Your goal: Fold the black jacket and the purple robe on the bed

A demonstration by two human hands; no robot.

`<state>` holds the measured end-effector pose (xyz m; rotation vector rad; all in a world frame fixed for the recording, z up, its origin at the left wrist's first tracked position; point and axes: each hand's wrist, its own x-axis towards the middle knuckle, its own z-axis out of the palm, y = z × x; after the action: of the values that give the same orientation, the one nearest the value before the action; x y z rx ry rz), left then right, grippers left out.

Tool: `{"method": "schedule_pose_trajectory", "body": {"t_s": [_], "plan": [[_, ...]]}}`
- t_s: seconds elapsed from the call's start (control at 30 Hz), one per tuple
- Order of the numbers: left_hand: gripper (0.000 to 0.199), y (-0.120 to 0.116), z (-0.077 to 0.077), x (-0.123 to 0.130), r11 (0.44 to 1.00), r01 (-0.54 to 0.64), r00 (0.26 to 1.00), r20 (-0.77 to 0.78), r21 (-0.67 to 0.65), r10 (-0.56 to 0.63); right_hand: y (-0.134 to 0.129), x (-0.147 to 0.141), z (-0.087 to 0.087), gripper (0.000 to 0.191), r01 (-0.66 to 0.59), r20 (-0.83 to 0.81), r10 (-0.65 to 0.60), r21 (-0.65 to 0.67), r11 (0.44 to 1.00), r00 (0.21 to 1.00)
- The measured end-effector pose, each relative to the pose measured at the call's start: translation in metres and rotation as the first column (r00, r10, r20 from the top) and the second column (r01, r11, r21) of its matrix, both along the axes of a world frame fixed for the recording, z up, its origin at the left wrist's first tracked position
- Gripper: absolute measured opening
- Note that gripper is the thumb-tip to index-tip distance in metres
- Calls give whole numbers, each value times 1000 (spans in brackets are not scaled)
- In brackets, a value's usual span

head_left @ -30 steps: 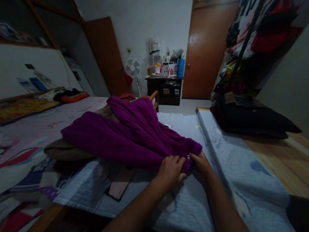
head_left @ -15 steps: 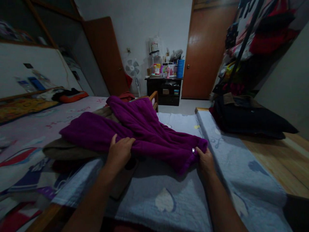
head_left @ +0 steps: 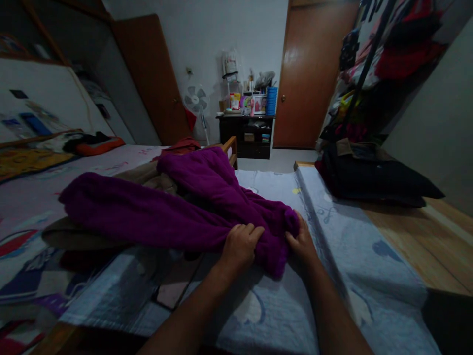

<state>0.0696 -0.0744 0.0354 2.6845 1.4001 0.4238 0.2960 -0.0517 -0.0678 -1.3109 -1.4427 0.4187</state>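
Purple fleece pants [head_left: 148, 212] lie across the bed, their two legs spread to the left and the waist end bunched at the right. My left hand [head_left: 241, 245] grips the near edge of the pants close to the waist, fingers curled over the cloth. At the waistband, my right hand [head_left: 302, 240] pinches the bunched edge between thumb and fingers. A brown garment [head_left: 74, 234] lies partly hidden under the pant legs. Beside my left forearm, a phone [head_left: 177, 283] rests on the blue patterned sheet [head_left: 258, 305], partly covered.
Folded dark clothes [head_left: 373, 175] are stacked to the right on a wooden surface [head_left: 436, 246]. A pink printed bedcover [head_left: 33, 207] spreads at the left. Farther back are a standing fan [head_left: 196, 101], a black cabinet [head_left: 244, 148] and hanging clothes [head_left: 406, 59].
My left hand has moved right along the pants, toward the waist. My right hand has shifted slightly left, and the waist end is more bunched; the white tag there no longer shows.
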Motion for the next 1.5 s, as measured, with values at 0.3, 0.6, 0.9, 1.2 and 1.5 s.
{"method": "schedule_pose_trajectory", "body": {"t_s": [0.3,0.6,0.9,1.2,1.5], "plan": [[68,3,-18,27,906,283,956,164,-314,-241,-2,1,8,39,236,64,-241,76,969,969],[73,97,57,-12,963,145,949,-243,-227,-200,-9,4,16,66,-88,191,114,-136,987,975],[32,165,0,-46,997,21,864,-503,71,17,-10,1,12,93,-281,150,324,-253,926,934],[24,128,23,-52,998,-59,918,-395,-23,45,6,8,62,82,-142,205,168,-135,981,964],[30,61,58,-3,1000,19,983,-185,-15,-21,54,35,126,52,142,368,-151,52,989,917]]}}
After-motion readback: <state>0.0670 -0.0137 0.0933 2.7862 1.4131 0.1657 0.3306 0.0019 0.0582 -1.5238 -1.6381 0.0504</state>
